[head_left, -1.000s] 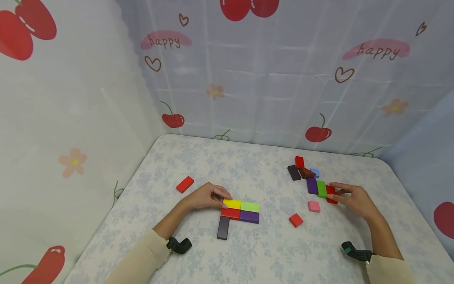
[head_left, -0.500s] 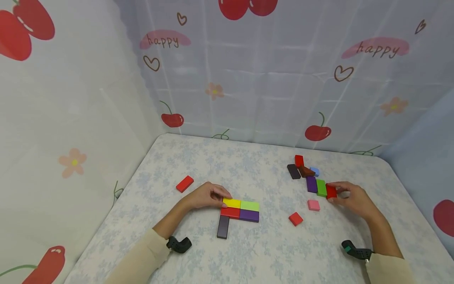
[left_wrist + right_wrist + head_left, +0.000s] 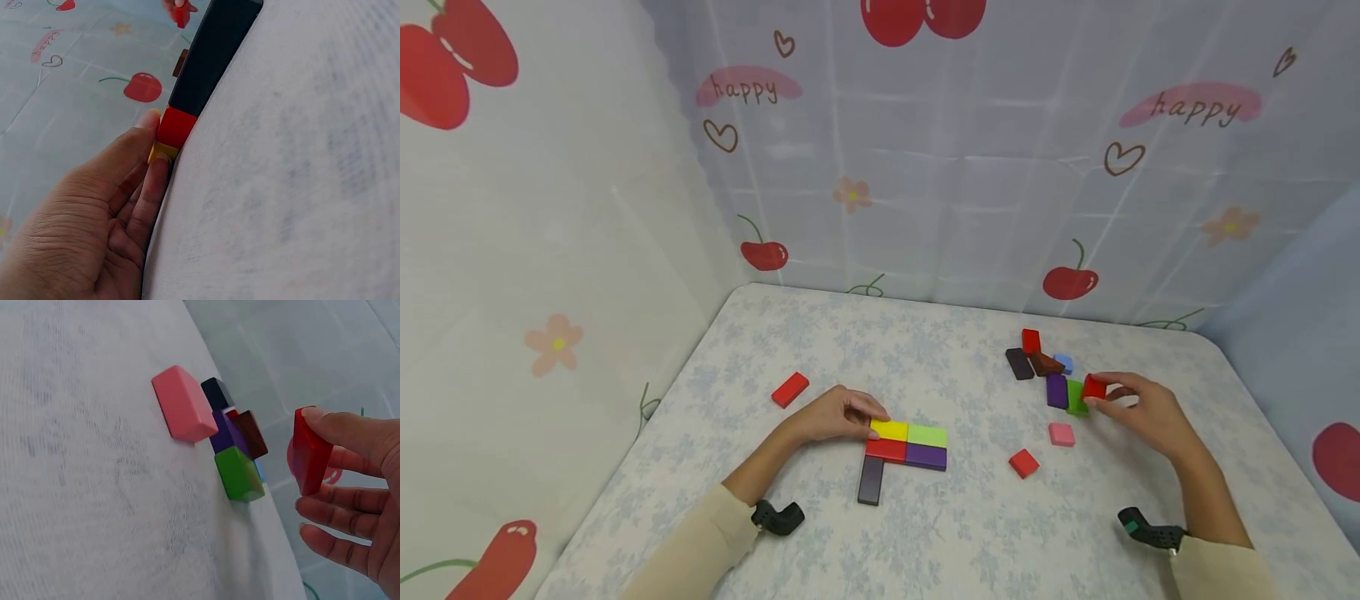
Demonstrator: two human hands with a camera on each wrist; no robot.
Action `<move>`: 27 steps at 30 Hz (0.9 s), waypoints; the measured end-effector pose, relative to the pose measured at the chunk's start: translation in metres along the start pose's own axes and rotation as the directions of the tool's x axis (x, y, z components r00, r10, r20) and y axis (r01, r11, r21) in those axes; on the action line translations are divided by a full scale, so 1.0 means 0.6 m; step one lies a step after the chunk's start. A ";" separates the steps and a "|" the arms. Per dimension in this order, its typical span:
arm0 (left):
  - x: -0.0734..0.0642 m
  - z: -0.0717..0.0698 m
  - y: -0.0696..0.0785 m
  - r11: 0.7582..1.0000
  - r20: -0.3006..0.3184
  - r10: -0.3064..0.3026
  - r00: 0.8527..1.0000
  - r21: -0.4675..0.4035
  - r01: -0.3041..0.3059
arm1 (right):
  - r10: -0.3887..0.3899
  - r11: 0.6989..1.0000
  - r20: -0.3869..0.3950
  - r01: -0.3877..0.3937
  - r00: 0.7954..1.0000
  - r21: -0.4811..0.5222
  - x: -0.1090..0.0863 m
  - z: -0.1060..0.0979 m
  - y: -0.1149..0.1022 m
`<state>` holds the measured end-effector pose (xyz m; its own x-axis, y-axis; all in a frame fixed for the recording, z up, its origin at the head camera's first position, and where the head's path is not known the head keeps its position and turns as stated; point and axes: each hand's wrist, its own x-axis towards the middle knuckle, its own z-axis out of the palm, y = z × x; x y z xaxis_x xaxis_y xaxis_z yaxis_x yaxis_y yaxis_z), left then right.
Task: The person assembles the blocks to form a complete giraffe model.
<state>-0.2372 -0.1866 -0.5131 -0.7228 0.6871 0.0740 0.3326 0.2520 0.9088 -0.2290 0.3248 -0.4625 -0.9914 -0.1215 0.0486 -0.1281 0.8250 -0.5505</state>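
R hand (image 3: 1152, 414) pinches red rect. block (image 3: 1094, 387) off table (image 3: 970, 533), long axis thumb-to-finger, well right & slightly far of yellow block (image 3: 892, 430), which L hand (image 3: 837, 414) pinches at left end.

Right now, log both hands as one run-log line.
left hand: pinches yellow block | right hand: holds red block, raised off table | pink block: on table, untouched

The red block (image 3: 1095, 387) you hold aloft, tilted, near the green block (image 3: 1077, 399), your yellow block (image 3: 891, 430), lying flat, touching the lime block (image 3: 927, 436)
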 end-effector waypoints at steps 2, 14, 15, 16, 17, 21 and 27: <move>-0.003 0.000 0.011 1.000 -0.002 0.000 1.000 -0.008 0.000 | -0.030 1.000 -0.020 0.030 0.999 -0.007 0.000 0.000 -0.015; 0.004 0.003 -0.020 1.000 -0.003 0.001 1.000 -0.015 -0.001 | -0.210 0.976 -0.060 0.213 0.976 0.037 -0.009 0.018 -0.096; 0.005 0.003 -0.025 1.000 -0.003 0.000 1.000 -0.011 0.000 | -0.226 0.972 -0.059 0.229 0.972 0.046 -0.010 0.021 -0.102; 0.005 0.003 -0.028 1.000 -0.002 0.000 1.000 -0.007 0.000 | -0.242 0.968 -0.060 0.245 0.968 0.049 -0.011 0.024 -0.109; 0.006 0.004 -0.030 1.000 -0.002 -0.001 1.000 -0.003 0.001 | -0.256 0.964 -0.059 0.259 0.965 0.053 -0.013 0.027 -0.115; 0.005 0.003 -0.032 1.000 -0.003 0.005 1.000 0.004 -0.005 | -0.299 0.951 -0.048 0.301 0.953 0.071 -0.019 0.038 -0.142; 0.005 0.001 -0.030 1.000 0.001 0.020 1.000 0.008 -0.020 | -0.331 0.942 0.000 0.331 0.944 0.058 -0.024 0.057 -0.176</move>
<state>-0.2451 -0.1885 -0.5294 -0.7154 0.6927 0.0916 0.3517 0.2436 0.9039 -0.2000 0.2206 -0.4333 -0.8930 -0.3879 0.2283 -0.4470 0.7047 -0.5510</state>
